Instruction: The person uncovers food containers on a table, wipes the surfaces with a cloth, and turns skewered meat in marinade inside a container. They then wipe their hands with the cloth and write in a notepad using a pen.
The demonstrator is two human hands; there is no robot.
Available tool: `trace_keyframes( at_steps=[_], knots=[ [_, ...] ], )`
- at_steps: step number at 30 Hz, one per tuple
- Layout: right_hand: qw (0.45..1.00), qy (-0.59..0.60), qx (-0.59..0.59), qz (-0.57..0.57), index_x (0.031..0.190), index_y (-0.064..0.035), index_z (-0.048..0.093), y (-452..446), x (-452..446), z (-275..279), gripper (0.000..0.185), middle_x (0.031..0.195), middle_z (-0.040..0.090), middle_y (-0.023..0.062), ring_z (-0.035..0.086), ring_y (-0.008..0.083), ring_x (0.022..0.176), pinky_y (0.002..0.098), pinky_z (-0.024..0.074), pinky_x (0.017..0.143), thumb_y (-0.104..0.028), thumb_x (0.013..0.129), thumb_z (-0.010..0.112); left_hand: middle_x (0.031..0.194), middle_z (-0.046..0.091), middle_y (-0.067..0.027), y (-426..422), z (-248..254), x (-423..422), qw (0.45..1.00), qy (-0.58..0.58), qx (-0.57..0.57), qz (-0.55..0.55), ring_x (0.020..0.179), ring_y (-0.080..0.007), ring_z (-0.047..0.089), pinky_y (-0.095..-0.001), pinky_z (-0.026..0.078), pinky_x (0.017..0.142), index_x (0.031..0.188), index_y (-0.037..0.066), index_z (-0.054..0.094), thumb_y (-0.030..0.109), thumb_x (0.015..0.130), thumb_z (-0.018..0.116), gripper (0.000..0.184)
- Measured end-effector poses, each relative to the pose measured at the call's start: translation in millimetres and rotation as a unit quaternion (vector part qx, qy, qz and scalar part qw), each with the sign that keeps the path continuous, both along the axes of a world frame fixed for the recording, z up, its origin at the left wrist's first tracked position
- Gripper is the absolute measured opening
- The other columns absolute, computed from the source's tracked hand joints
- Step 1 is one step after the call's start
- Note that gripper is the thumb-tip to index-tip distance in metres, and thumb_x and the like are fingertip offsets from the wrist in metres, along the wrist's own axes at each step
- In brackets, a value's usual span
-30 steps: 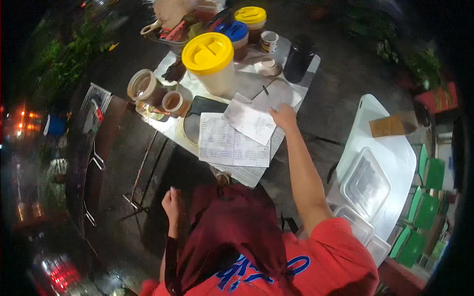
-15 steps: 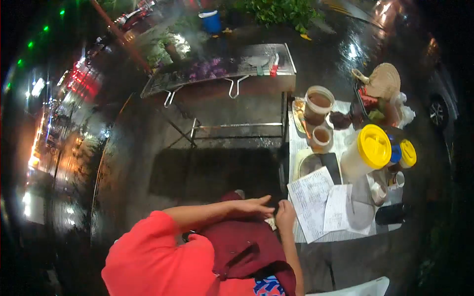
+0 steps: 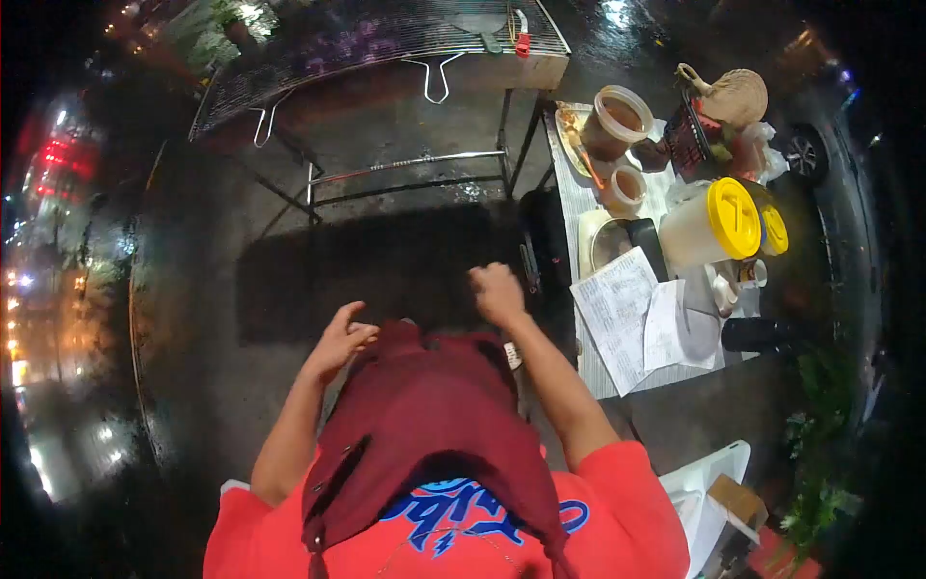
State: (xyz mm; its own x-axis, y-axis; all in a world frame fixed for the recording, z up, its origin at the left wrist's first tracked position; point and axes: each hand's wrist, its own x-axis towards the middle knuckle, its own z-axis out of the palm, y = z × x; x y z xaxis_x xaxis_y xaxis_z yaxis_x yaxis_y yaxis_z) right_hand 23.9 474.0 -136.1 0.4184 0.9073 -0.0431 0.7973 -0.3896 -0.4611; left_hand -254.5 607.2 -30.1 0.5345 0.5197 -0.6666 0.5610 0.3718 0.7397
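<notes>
My left hand [image 3: 342, 340] is raised at the left edge of the maroon apron [image 3: 434, 400] over my lap. Its fingers are loosely bent and apart, with nothing visible in them. My right hand [image 3: 498, 294] is held further forward, above the dark ground and left of the table. Its fingers are curled in, and whatever they might hold is hidden. Closest to this hand on the table are handwritten sheets of paper [image 3: 617, 314], but it does not touch them.
Ahead stands a long grill [image 3: 386, 63] with wire handles and a red-handled tool [image 3: 522, 43]. On the right-hand table [image 3: 603, 384] are a tub of brown liquid [image 3: 617, 121], a smaller cup [image 3: 625, 188], a yellow-lidded container [image 3: 699, 232] and a basket [image 3: 687, 145] with a woven fan [image 3: 738, 96].
My hands have parted from close together near the table: the left has gone left, the right forward and left. My view has tilted down and turned, so the grill sits higher.
</notes>
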Motion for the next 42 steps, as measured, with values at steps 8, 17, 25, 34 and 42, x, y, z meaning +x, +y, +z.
trace_keyframes(
  at_steps=[8,17,25,34,42],
  knots=[
    [0.942,0.234,-0.238,0.035,0.136,-0.0060,0.035,31,-63,-92,0.081,0.132,0.046,0.0206,0.046,0.0334,0.120,0.0375,0.0408,0.097,-0.034,0.071,0.074,0.100,0.061,-0.0076,86,-25,-127,0.993,0.070,0.002,0.091,0.088,-0.0118,0.059,-0.0250,0.045,0.075,0.139,0.006,0.025,0.016,0.088,0.058,0.061],
    [0.942,0.302,-0.144,0.027,0.106,-0.0037,0.062,124,-109,-45,0.039,0.102,0.064,0.0177,0.061,0.0330,0.097,0.0395,0.0483,0.083,-0.031,0.078,0.062,0.099,0.059,-0.0069,134,-90,-150,0.993,0.078,0.088,-0.005,0.086,-0.0132,0.055,-0.0266,0.045,0.074,0.131,0.001,0.039,0.018,0.086,0.061,0.053],
    [0.862,0.250,-0.347,-0.271,0.090,0.0000,0.067,16,-33,-210,0.031,0.095,0.063,0.0235,0.062,0.0373,0.092,0.0412,0.0505,0.078,-0.022,0.072,0.057,0.127,0.048,-0.0152,95,-138,-145,0.951,0.226,-0.160,-0.138,0.116,-0.0265,0.047,-0.0381,0.040,0.095,0.133,0.001,0.039,0.030,0.085,0.063,0.061],
    [0.823,0.222,-0.362,-0.378,0.139,-0.0119,0.033,61,-5,-519,0.073,0.126,0.050,0.0204,0.050,0.0351,0.116,0.0390,0.0424,0.096,-0.019,0.072,0.062,0.135,0.024,-0.0350,148,-327,-88,0.824,0.439,0.108,-0.342,0.124,-0.0471,0.033,-0.0465,0.037,0.099,0.144,0.008,0.004,0.056,0.039,0.086,0.141],
    [0.858,0.004,-0.203,-0.472,0.134,-0.0134,0.038,107,99,-709,0.060,0.122,0.051,0.0235,0.048,0.0361,0.114,0.0435,0.0402,0.095,-0.013,0.078,0.059,0.137,0.026,-0.0337,197,-381,-93,0.851,0.362,0.236,-0.299,0.119,-0.0447,0.039,-0.0513,0.038,0.095,0.146,0.017,0.013,0.059,0.049,0.080,0.125]
  ],
)
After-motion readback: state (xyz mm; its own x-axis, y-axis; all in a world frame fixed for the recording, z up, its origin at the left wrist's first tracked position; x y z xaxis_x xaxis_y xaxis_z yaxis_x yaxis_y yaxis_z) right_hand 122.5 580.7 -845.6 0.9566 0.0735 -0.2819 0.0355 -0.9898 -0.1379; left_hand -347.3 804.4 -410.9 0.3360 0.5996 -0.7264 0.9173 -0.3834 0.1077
